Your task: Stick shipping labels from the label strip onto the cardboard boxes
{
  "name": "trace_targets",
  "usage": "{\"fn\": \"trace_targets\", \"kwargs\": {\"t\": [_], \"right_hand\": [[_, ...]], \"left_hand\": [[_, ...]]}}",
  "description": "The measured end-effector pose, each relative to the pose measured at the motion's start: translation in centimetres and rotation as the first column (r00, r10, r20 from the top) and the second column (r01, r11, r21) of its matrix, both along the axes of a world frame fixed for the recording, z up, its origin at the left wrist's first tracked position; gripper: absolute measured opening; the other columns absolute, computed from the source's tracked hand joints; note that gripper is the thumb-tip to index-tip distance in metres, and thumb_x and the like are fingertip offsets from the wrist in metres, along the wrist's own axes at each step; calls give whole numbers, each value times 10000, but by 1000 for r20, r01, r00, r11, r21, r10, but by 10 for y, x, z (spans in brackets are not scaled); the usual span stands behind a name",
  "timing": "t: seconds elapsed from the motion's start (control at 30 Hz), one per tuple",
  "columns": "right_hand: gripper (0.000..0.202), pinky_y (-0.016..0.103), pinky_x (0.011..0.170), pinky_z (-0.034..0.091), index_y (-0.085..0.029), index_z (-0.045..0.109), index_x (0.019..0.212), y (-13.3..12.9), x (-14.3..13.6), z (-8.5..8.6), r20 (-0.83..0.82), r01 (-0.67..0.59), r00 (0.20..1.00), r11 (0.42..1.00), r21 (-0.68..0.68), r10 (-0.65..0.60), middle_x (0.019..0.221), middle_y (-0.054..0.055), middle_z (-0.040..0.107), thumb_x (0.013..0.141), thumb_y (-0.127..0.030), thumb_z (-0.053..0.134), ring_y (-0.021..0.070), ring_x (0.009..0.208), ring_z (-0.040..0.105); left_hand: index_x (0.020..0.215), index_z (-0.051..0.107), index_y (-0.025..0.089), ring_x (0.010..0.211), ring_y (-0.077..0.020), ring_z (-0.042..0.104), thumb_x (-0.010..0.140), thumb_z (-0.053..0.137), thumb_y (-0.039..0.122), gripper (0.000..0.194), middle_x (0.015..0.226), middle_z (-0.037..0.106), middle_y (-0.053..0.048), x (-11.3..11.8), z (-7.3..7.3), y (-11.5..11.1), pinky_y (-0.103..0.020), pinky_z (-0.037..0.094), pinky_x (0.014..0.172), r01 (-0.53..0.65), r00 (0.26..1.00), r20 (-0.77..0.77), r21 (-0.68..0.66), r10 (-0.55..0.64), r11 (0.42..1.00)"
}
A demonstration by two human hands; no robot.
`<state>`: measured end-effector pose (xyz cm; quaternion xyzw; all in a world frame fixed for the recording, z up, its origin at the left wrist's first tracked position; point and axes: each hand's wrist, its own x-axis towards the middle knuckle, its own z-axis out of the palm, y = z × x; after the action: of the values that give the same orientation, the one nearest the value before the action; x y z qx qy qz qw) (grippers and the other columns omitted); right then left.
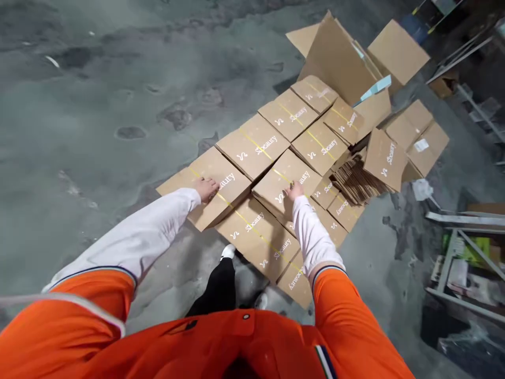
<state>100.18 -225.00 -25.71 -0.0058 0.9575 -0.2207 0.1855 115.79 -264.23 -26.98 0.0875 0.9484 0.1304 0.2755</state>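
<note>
Bundles of flat brown cardboard, printed with white lettering and bound with yellow straps, lie in a stepped stack on the floor. My left hand [207, 189] rests on the near-left bundle [232, 179], its fingers bent over the strap. My right hand [292, 191] is at a middle bundle [300, 171], its fingers curled together at the yellow strap; whether they hold the strap is hard to make out. A lower layer of bundles [256, 237] shows in front, between my arms.
A large open carton [335, 58] stands behind the stack. Loose cardboard sheets [357, 181] and a tilted box [418, 137] lie to the right. Metal racks [465, 263] holding items stand at the right edge. My feet are just in front of the stack.
</note>
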Motion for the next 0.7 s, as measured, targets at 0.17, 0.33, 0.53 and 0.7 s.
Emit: {"fn": "trace_targets", "kwargs": {"t": [0.17, 0.33, 0.53, 0.7], "right_hand": [[572, 421, 1116, 342, -96, 577, 1228, -4, -22, -6, 81, -138, 990, 934, 329, 118, 1377, 212, 523, 777, -346, 824, 302, 1304, 433], [478, 370, 996, 427, -129, 643, 1057, -1, -37, -12, 187, -268, 960, 882, 388, 209, 1188, 171, 623, 735, -417, 847, 288, 1160, 538], [351, 274, 661, 389, -173, 626, 840, 2, 11, -9, 198, -112, 977, 978, 175, 77, 786, 43, 633, 837, -520, 678, 169, 721, 542], [495, 250, 573, 288, -193, 541, 597, 47, 110, 20, 170, 89, 982, 995, -35, -81, 545, -17, 491, 831, -628, 578, 132, 601, 450]], "left_hand": [[1261, 649, 100, 1283, -366, 440, 639, 858, 253, 674, 1334, 551, -203, -4, -11, -14, -435, 340, 1012, 112, 993, 34, -81, -110, 990], [1215, 657, 47, 1216, -358, 477, 612, 888, 255, 679, 1250, 612, -219, -9, -5, -10, -404, 347, 970, 107, 991, 95, -115, -96, 988], [1181, 665, -12, 1158, -245, 494, 601, 864, 178, 642, 1215, 650, -173, -18, 10, 1, -363, 325, 1030, 46, 988, 149, -103, -30, 994], [903, 714, -18, 936, -169, 532, 548, 792, 16, 365, 806, 657, -32, -17, 42, 14, -318, 365, 962, -130, 987, 98, 13, 128, 991]]}}
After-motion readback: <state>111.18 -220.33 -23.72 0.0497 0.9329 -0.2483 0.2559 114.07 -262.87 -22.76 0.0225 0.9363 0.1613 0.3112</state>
